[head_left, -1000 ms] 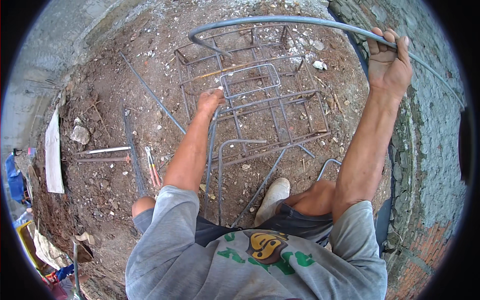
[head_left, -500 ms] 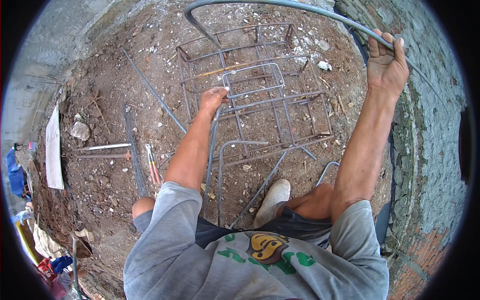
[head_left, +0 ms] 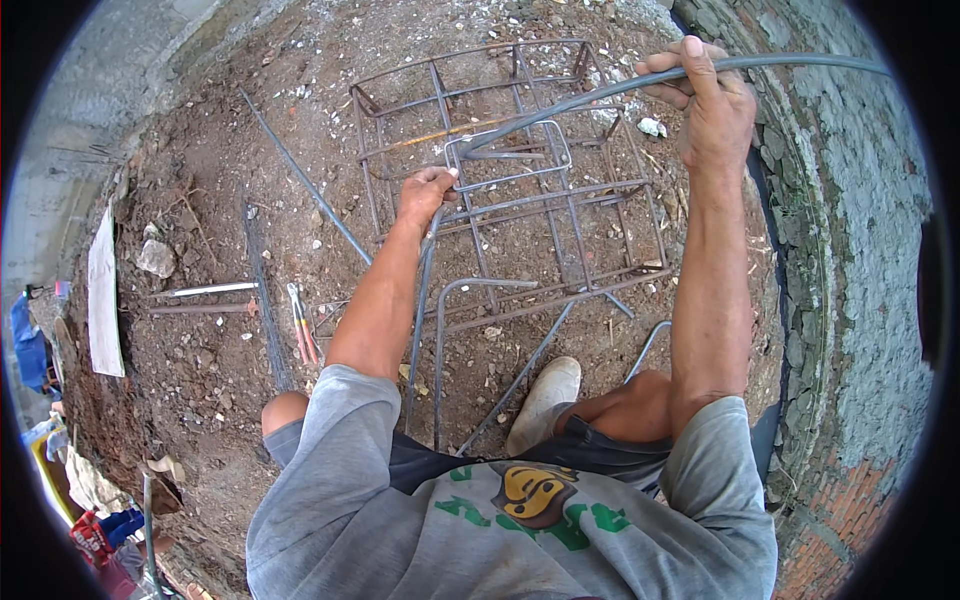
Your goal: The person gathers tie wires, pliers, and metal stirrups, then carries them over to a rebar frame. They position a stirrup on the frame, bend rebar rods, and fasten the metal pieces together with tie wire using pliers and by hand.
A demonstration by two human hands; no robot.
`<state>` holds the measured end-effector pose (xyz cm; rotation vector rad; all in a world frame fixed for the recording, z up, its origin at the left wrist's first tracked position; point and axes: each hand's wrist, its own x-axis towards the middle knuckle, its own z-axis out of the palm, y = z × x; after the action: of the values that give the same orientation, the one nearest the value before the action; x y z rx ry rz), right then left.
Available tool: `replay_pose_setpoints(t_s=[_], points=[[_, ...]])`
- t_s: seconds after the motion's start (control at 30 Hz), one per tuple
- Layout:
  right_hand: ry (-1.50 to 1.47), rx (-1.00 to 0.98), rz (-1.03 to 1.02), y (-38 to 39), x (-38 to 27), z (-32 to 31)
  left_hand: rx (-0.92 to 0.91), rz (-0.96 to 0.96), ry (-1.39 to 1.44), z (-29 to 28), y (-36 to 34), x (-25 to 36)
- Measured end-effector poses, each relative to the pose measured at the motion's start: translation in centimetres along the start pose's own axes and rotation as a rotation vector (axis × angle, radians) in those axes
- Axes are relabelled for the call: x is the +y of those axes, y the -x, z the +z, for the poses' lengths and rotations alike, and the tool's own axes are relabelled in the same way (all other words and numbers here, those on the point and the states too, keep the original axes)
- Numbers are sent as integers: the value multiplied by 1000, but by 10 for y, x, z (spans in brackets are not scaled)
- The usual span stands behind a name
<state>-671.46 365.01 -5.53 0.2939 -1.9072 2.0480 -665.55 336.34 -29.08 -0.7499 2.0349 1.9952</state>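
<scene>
Clasping the long rod (head_left: 605,95) in curled fingers of the right hand (head_left: 718,110), stretching from far right over the rusty frame (head_left: 549,203); bunching the left hand (head_left: 423,195) beside the metal loop (head_left: 510,179), cannot tell on what. Steady now: support the rod, swing slowly, avoid snagging.

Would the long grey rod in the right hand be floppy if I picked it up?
Probably stiff: the bent rod left of the pale shoe looks like similar metal and holds its corner. The long grey rod might also swing awkwardly, since it sticks out far on both sides of the right hand.
</scene>
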Motion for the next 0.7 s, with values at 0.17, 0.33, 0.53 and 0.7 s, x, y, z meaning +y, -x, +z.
replay_pose_setpoints(t_s=[0.17,0.33,0.53,0.7], points=[[148,-77,58,16,33,38,33,31,-9,-3,-1,-4],[335,-124,150,24,69,66,31,51,-36,1,7,1],[419,-201,108,23,78,109,12,52,-21,-2,2,-8],[609,-283,17,19,91,132,9,57,-21,2,6,0]])
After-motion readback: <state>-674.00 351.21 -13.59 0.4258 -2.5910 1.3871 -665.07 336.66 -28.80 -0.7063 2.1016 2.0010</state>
